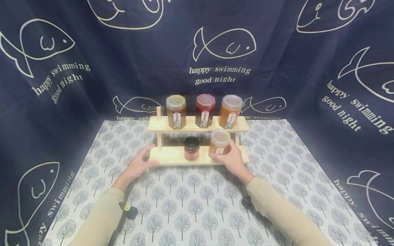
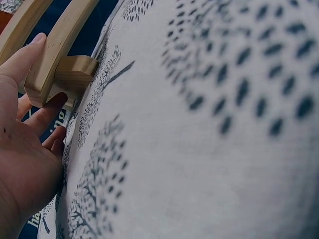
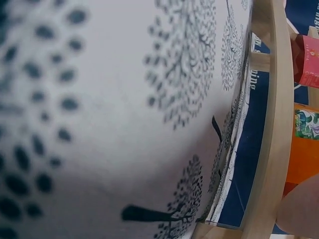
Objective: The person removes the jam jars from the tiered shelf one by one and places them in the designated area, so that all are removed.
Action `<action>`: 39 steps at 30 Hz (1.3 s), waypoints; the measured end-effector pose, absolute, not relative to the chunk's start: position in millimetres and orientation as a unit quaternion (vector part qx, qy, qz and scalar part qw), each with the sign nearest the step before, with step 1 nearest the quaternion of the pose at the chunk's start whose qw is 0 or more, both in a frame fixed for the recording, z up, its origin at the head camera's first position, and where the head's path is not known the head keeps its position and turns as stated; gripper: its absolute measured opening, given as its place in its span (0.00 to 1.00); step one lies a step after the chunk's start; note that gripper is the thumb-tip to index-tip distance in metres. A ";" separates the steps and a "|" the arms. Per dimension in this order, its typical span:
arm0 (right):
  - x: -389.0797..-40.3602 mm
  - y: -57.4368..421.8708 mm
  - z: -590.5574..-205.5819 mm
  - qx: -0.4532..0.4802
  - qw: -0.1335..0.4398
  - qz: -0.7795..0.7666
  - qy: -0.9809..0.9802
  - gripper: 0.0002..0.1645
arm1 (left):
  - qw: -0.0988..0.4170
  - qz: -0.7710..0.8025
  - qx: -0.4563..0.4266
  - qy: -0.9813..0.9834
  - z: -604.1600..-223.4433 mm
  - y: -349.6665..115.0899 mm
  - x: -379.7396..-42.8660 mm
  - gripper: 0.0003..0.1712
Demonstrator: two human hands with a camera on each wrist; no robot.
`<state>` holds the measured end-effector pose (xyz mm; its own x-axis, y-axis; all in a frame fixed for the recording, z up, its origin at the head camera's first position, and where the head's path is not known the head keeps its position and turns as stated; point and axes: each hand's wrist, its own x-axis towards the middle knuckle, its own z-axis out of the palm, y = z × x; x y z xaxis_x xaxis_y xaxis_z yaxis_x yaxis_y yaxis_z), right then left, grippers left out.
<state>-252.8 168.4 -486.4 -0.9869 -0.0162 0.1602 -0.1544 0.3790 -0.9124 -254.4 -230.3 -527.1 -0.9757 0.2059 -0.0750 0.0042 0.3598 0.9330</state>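
Note:
A two-tier wooden rack (image 1: 172, 156) stands on the cloth. At the left end of its lower board, my left hand (image 1: 139, 163) grips the wood, with the thumb along the front and the fingers bent under the end in the left wrist view. My right hand (image 1: 231, 158) holds a pale-lidded jar (image 1: 219, 141) of amber contents at the right of the lower board, thumb across its front. In the right wrist view only part of one finger (image 3: 301, 211) shows beside the orange jar (image 3: 304, 154). A small black-lidded jar (image 1: 191, 148) sits left of it.
On the upper board stand a brown jar (image 1: 176, 112), a dark red jar (image 1: 205, 111) and an amber jar (image 1: 230, 112), all labelled. A tree-print cloth (image 1: 184, 205) covers the table. Navy fish-print curtains (image 1: 221, 44) hang behind and at both sides.

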 end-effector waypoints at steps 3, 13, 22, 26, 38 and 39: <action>-253.1 168.2 -484.9 0.049 0.064 0.552 -0.830 0.45 | 0.089 0.564 0.064 0.818 -527.3 -230.1 -254.8 0.55; -255.1 167.7 -482.9 0.045 0.069 0.559 -0.825 0.45 | 0.102 0.579 0.062 0.806 -525.5 -230.7 -252.8 0.55; -257.3 166.4 -477.2 0.063 0.085 0.546 -0.831 0.46 | 0.101 0.568 0.058 0.815 -523.2 -230.1 -251.9 0.55; -258.2 165.7 -470.5 0.078 0.085 0.555 -0.824 0.48 | 0.099 0.560 0.058 0.821 -522.4 -230.1 -252.3 0.55; -251.7 166.3 -449.5 0.098 0.075 0.579 -0.806 0.48 | 0.090 0.562 0.068 0.819 -523.2 -230.0 -252.6 0.55; -250.9 166.4 -448.3 0.099 0.073 0.579 -0.806 0.48 | 0.090 0.564 0.068 0.818 -524.1 -230.1 -252.7 0.55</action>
